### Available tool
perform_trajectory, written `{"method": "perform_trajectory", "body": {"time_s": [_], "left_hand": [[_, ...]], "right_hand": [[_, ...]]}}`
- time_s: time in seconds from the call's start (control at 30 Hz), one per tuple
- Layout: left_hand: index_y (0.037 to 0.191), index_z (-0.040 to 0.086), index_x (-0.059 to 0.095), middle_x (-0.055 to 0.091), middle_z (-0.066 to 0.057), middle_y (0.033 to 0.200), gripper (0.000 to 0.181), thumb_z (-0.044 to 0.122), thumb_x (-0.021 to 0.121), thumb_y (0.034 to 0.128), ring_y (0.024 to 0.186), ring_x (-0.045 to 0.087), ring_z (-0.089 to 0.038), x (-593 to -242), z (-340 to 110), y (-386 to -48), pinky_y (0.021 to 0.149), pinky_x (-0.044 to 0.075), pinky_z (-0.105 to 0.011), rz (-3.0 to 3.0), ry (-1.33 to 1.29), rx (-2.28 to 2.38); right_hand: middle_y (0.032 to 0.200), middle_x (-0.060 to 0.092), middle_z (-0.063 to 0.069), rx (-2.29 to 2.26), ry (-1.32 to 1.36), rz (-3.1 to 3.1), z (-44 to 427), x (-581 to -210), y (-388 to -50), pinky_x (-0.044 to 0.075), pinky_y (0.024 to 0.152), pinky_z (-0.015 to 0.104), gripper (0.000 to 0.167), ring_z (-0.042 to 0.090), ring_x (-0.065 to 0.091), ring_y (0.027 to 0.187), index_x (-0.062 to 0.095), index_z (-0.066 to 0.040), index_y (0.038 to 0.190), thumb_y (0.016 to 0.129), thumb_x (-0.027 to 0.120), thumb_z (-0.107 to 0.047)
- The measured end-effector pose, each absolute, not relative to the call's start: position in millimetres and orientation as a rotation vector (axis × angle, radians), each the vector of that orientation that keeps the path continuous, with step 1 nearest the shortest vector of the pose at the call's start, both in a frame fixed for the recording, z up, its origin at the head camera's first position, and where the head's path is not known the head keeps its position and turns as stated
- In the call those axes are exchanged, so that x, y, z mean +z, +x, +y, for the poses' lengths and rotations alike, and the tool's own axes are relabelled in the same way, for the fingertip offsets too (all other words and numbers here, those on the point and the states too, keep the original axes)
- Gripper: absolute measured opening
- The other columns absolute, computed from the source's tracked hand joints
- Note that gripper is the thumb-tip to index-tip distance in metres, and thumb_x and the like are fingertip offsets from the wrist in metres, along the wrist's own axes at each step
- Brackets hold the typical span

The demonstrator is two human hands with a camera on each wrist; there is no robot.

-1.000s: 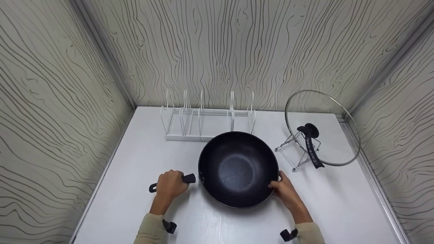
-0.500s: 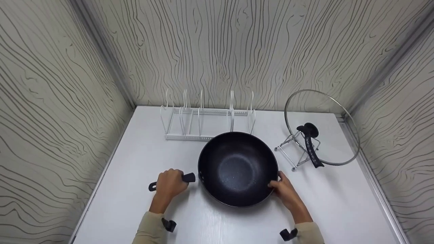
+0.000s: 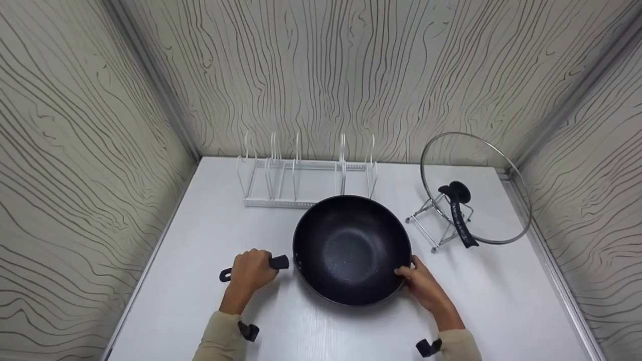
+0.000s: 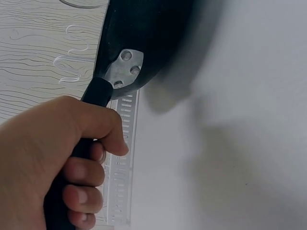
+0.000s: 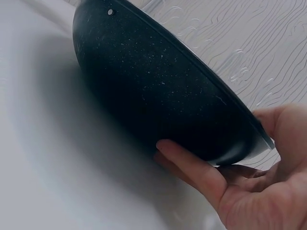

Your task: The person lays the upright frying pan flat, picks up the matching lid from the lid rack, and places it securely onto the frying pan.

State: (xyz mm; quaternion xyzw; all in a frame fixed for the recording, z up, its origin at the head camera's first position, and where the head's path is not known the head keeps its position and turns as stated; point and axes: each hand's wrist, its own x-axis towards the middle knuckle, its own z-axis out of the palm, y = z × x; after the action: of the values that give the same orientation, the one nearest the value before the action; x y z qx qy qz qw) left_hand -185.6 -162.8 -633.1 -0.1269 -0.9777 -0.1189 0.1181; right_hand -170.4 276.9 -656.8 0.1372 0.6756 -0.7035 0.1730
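A deep black wok (image 3: 351,250) is held above the white table, its dark inside facing the head camera. My left hand (image 3: 252,271) grips its black handle (image 4: 98,91), fingers curled round it; the handle's end loop sticks out past the hand. In the left wrist view a riveted metal bracket (image 4: 125,69) joins handle and pan. My right hand (image 3: 421,283) pinches the opposite rim, thumb over the edge inside. The right wrist view shows the fingers (image 5: 189,165) spread under the speckled outer wall (image 5: 158,86).
Behind the wok stands a white wire rack (image 3: 281,203) with several upright loops. To the right, a glass lid (image 3: 521,180) with a black knob and handle (image 3: 461,223) leans tilted in a small wire stand (image 3: 426,230). Patterned walls (image 3: 321,75) enclose the table (image 3: 200,301).
Almost nothing differs. The left forearm has shifted very slightly left; both hands keep their hold on the wok in the same place.
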Motion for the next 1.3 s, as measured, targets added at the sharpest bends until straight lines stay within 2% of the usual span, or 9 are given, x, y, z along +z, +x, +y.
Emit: {"method": "perform_trajectory", "body": {"time_s": [0.33, 0.53, 0.67, 0.87, 0.97, 1.1, 1.2, 1.3], "left_hand": [[0.069, 0.013, 0.067, 0.058, 0.0, 0.058, 0.018, 0.018, 0.083, 0.0745, 0.051, 0.043, -0.016, -629.4, -162.9, -186.4, 0.047, 0.037, -0.032, -2.938, -0.391, -0.361], [0.081, 0.012, 0.07, 0.066, -0.002, 0.068, 0.023, 0.025, 0.088, 0.0749, 0.058, 0.056, -0.019, -622.8, -163.9, -187.2, 0.052, 0.044, -0.037, -3.005, -0.394, -0.435], [0.092, 0.013, 0.072, 0.069, -0.001, 0.076, 0.032, 0.037, 0.088, 0.0785, 0.066, 0.058, -0.018, -614.4, -163.4, -188.1, 0.058, 0.046, -0.037, -3.111, -0.381, -0.541], [0.101, 0.017, 0.075, 0.072, 0.0, 0.086, 0.041, 0.051, 0.085, 0.082, 0.073, 0.061, -0.018, -602.3, -158.0, -192.8, 0.066, 0.051, -0.042, -3.188, -0.367, -0.695], [0.104, 0.016, 0.075, 0.074, 0.001, 0.091, 0.037, 0.049, 0.08, 0.0882, 0.077, 0.065, -0.018, -597.1, -152.9, -197.3, 0.069, 0.054, -0.044, -3.163, -0.366, -0.765], [0.104, 0.012, 0.076, 0.074, 0.0, 0.092, 0.019, 0.03, 0.074, 0.0968, 0.079, 0.068, -0.017, -592.1, -142.4, -203.0, 0.067, 0.056, -0.041, -3.025, -0.393, -0.807], [0.101, 0.012, 0.076, 0.073, 0.001, 0.089, 0.009, 0.019, 0.073, 0.0969, 0.076, 0.068, -0.014, -589.0, -131.8, -207.3, 0.063, 0.054, -0.035, -2.916, -0.418, -0.812], [0.1, 0.012, 0.076, 0.074, 0.002, 0.087, 0.007, 0.017, 0.073, 0.0966, 0.074, 0.068, -0.012, -586.0, -122.0, -211.6, 0.062, 0.054, -0.032, -2.843, -0.463, -0.814]], "right_hand": [[0.142, 0.054, 0.031, -1.943, 0.37, 1.934, 279.1, -656.0, -166.0, 0.056, 0.086, 0.029, 0.062, 0.024, 0.068, 0.106, 0.029, 0.003, 0.153, 0.101, 0.059, -0.013], [0.15, 0.047, 0.04, -1.948, 0.362, 1.932, 277.9, -655.8, -165.0, 0.059, 0.094, 0.034, 0.069, 0.034, 0.068, 0.121, 0.024, 0.007, 0.158, 0.103, 0.059, -0.014], [0.154, 0.043, 0.043, -1.918, 0.362, 1.952, 277.3, -654.3, -165.8, 0.059, 0.1, 0.038, 0.075, 0.04, 0.065, 0.13, 0.019, 0.009, 0.162, 0.104, 0.059, -0.017], [0.153, 0.045, 0.043, -1.847, 0.378, 2.028, 279.1, -650.6, -166.5, 0.058, 0.104, 0.04, 0.074, 0.041, 0.062, 0.135, 0.025, 0.013, 0.159, 0.107, 0.061, -0.024], [0.15, 0.049, 0.041, -1.844, 0.387, 2.059, 281.6, -647.1, -166.1, 0.059, 0.098, 0.034, 0.069, 0.036, 0.067, 0.127, 0.032, 0.014, 0.155, 0.107, 0.061, -0.025], [0.135, 0.06, 0.032, -1.848, 0.419, 2.121, 285.9, -642.6, -169.0, 0.058, 0.089, 0.028, 0.056, 0.023, 0.071, 0.108, 0.04, 0.013, 0.146, 0.108, 0.062, -0.023], [0.125, 0.064, 0.021, -1.828, 0.449, 2.197, 289.6, -638.2, -172.4, 0.06, 0.086, 0.029, 0.048, 0.017, 0.069, 0.099, 0.045, 0.011, 0.139, 0.108, 0.062, -0.022], [0.12, 0.063, 0.016, -1.814, 0.454, 2.281, 291.4, -631.9, -176.5, 0.062, 0.082, 0.03, 0.041, 0.015, 0.07, 0.092, 0.048, 0.008, 0.132, 0.107, 0.064, -0.021]]}}
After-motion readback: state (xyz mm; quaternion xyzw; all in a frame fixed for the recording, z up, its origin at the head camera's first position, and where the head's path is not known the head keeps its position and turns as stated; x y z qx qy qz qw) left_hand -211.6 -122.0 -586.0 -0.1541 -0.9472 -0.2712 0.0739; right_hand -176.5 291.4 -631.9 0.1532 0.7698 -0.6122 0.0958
